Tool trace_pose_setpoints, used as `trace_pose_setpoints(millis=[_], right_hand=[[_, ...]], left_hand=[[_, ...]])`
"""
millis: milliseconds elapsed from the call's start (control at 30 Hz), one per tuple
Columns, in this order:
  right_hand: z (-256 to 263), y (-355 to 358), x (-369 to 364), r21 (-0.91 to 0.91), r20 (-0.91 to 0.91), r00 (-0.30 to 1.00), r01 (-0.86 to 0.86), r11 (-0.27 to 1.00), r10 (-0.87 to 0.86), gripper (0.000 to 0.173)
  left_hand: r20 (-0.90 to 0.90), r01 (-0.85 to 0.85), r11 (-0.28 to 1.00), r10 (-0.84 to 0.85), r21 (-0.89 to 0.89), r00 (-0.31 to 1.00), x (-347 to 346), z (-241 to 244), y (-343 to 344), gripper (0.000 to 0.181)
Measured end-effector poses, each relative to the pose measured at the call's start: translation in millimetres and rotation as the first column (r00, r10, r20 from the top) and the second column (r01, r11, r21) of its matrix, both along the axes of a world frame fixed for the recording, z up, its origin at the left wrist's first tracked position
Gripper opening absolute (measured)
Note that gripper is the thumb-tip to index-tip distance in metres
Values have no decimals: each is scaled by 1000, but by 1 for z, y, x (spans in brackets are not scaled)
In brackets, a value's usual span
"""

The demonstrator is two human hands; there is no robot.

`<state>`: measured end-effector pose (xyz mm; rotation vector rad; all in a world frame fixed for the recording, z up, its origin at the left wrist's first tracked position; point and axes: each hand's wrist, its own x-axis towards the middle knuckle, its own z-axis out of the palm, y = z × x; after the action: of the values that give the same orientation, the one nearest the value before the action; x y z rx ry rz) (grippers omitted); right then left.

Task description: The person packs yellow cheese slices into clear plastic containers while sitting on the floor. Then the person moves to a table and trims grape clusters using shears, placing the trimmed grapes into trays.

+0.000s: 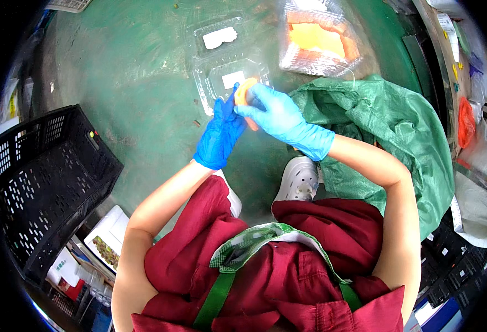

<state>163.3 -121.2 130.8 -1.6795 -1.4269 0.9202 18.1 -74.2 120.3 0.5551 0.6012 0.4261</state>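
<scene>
My right hand [283, 114], in a light blue glove, pinches an orange piece of produce [243, 93] whose exact kind I cannot tell. My left hand [222, 135], in a darker blue glove, is right beside it with fingers pointing away from me. Whether those fingers also grip the piece is hidden. More orange shows just below my right thumb. Beyond both hands, a clear plastic clamshell box [204, 89] lies opened flat on the green floor [143, 79]. White labels [220, 37] show on its lid and base.
Nested clear plastic boxes [297, 62] with orange contents stand at the far right. A green woven sack [413, 166] slumps beside my right arm. At left is a black plastic crate [56, 182], with a white box [110, 236] near it. Shelving with bags lines the right edge.
</scene>
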Motion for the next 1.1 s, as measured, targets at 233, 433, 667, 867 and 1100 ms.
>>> trace_pose_setpoints(millis=[233,433,667,867,1100], right_hand=[[-16,5,-8,-37,-7,1000,-3,999,3,32],[-10,16,-1,69,87,995,40,997,-46,23],[-15,41,59,149,305,944,84,985,-126,11],[-107,63,57,-18,844,454,-509,861,285,30],[-111,34,18,-113,557,665,-533,839,498,43]], left_hand=[[-421,-90,974,172,208,890,-5,-13,6,27],[-384,-204,910,345,362,857,-8,-26,36,14],[-315,7,611,398,791,861,-62,-45,121,18],[-641,746,-554,429,369,636,-23,-96,103,36],[-850,854,-485,356,187,388,-31,-132,76,35]])
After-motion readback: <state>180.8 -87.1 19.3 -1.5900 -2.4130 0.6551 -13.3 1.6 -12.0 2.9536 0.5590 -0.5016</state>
